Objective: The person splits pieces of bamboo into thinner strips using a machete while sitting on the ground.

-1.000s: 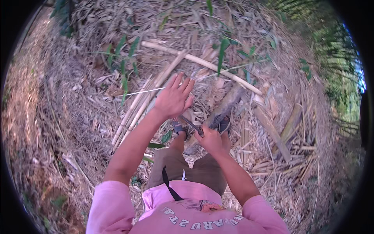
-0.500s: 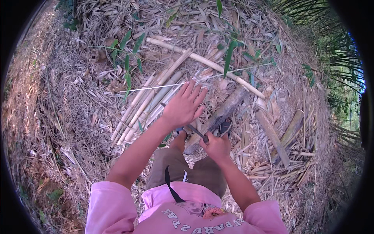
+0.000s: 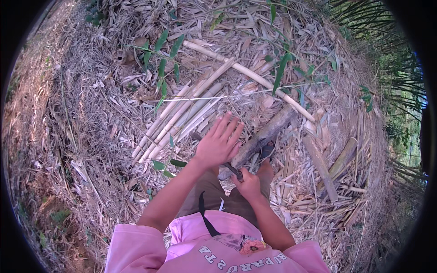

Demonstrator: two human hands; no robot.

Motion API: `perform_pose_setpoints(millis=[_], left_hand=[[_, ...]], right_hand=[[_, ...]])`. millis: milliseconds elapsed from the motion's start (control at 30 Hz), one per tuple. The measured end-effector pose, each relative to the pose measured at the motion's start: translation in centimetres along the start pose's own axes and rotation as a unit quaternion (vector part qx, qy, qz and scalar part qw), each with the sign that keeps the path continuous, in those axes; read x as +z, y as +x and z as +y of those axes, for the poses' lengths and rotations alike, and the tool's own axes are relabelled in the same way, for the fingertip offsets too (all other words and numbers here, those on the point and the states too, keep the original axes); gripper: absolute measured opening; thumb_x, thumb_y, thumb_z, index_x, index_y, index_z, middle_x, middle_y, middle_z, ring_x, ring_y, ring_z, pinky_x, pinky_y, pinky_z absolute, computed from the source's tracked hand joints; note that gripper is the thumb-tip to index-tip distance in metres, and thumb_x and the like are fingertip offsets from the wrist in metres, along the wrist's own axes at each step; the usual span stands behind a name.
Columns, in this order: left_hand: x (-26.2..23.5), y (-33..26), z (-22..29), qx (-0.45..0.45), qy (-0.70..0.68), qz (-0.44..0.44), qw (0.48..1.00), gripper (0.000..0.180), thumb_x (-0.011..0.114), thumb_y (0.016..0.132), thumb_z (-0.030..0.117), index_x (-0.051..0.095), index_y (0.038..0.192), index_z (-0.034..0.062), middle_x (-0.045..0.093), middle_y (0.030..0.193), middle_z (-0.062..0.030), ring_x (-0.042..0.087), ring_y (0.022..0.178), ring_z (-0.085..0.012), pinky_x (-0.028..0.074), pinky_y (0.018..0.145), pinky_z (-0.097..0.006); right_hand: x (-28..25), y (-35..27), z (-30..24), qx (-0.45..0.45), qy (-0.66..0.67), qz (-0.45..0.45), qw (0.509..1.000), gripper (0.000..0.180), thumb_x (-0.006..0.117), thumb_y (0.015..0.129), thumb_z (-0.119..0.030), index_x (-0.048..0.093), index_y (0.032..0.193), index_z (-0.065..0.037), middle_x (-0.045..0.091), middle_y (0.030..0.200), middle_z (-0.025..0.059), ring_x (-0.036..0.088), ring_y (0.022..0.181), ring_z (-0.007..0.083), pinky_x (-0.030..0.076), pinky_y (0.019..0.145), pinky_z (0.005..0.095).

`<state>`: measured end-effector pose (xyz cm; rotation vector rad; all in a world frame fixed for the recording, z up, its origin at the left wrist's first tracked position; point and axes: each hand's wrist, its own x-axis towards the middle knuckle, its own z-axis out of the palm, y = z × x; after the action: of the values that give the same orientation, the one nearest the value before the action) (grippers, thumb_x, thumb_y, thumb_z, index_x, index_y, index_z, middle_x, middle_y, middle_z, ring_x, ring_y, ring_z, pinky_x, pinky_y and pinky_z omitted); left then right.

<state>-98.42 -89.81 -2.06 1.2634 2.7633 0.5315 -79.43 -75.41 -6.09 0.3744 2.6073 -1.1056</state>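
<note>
Over the dry leaves: left hand (image 3: pixel 218 144) open, fingers spread, above bamboo sticks (image 3: pixel 182 119) at 10 o'clock.
Right hand (image 3: pixel 249 183): closed around a dark knife (image 3: pixel 231 169).
Danger: blade may nick the near left hand.

Outdoors, in daylight. Ground (image 3: pixel 91 136) thickly littered with dry straw-coloured leaves and husks. Bare reddish soil (image 3: pixel 27 91) along the far left. Green leafy shoots (image 3: pixel 159 68) rising at the far side. Dense green foliage (image 3: pixel 396 77) on the right, partly in shade.

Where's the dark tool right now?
In the head view, just below centre: the dark tool is gripped in the right hand, under the open left hand, beside the thick grey bamboo stem.
</note>
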Motion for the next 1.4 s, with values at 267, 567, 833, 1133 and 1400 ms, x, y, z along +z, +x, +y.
perform_pose_setpoints(millis=[267, 567, 833, 1133, 1400], left_hand=[[4.5, -9.1, 7.7, -0.352, -0.241, 0.185, 0.885, 0.054, 0.067, 0.084, 0.014, 0.044, 0.13, -0.0025, 0.047, 0.125, -0.0239, 0.049, 0.115, -0.0412, 0.04, 0.099, -0.05], [7.6, -9.9, 6.2, -0.355, -0.342, 0.086, 0.866, 0.096, 0.082, 0.072, 0.013, 0.025, 0.148, -0.0029, 0.034, 0.15, -0.0274, 0.039, 0.137, -0.0443, 0.035, 0.113, -0.046], [9.5, -9.8, 4.0, -0.337, -0.351, 0.118, 0.866, 0.093, 0.087, 0.061, 0.011, 0.042, 0.141, 0.0014, 0.052, 0.138, -0.0216, 0.052, 0.126, -0.0401, 0.045, 0.104, -0.044], [9.2, -11.4, 3.9, -0.3, -0.392, 0.068, 0.867, 0.094, 0.085, 0.057, 0.001, 0.043, 0.14, 0.0009, 0.05, 0.138, -0.0213, 0.051, 0.127, -0.0402, 0.045, 0.106, -0.043], [4.9, -8.2, 4.4, -0.168, -0.378, -0.008, 0.91, 0.094, 0.08, 0.059, -0.003, 0.04, 0.143, 0.005, 0.045, 0.143, -0.0167, 0.044, 0.135, -0.0384, 0.043, 0.11, -0.043]], right_hand=[[-2.4, 1.1, -2.1, 0.087, 0.053, -0.007, 0.995, 0.025, 0.071, 0.086, -0.026, 0.064, 0.089, -0.002, 0.064, 0.061, 0.0154, 0.068, 0.06, 0.0342, 0.053, 0.056, 0.0444], [-4.6, 1.3, -7.0, 0.102, 0.005, -0.028, 0.994, 0.03, 0.069, 0.092, -0.027, 0.064, 0.087, 0.002, 0.058, 0.059, 0.0141, 0.059, 0.052, 0.0293, 0.045, 0.053, 0.0405], [-5.7, -0.3, -11.6, 0.11, -0.04, -0.099, 0.988, 0.037, 0.065, 0.094, -0.033, 0.063, 0.094, 0.004, 0.065, 0.07, 0.0235, 0.066, 0.07, 0.0417, 0.051, 0.066, 0.0482], [-8.1, -1.4, -13.6, 0.118, -0.091, -0.102, 0.984, 0.034, 0.068, 0.092, -0.03, 0.062, 0.094, 0.003, 0.063, 0.068, 0.0207, 0.064, 0.063, 0.0382, 0.049, 0.06, 0.0448], [-10.5, -4.9, -13.5, 0.238, 0.057, -0.042, 0.969, 0.035, 0.067, 0.094, -0.032, 0.062, 0.089, 0.003, 0.058, 0.058, 0.0123, 0.056, 0.049, 0.0196, 0.044, 0.051, 0.0369]])
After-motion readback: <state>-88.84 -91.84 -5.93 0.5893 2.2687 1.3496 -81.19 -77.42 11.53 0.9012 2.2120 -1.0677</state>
